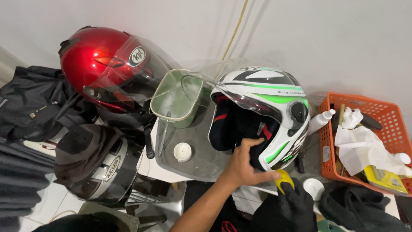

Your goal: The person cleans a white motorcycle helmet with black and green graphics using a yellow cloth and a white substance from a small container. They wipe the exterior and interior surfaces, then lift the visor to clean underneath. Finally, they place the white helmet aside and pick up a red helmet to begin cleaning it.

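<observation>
Gloved right hand pinches a yellow sponge at the white helmet's lower rim; bare left hand grips that rim, steadying it. Wiping seems underway; next stroke needs firm bracing.

Bare left hand grips the white-green helmet — gloved right hand holds a yellow sponge.

We've got a glossy red helmet upper left, glossy white-green helmet centre, perforated orange plastic basket right.
</observation>
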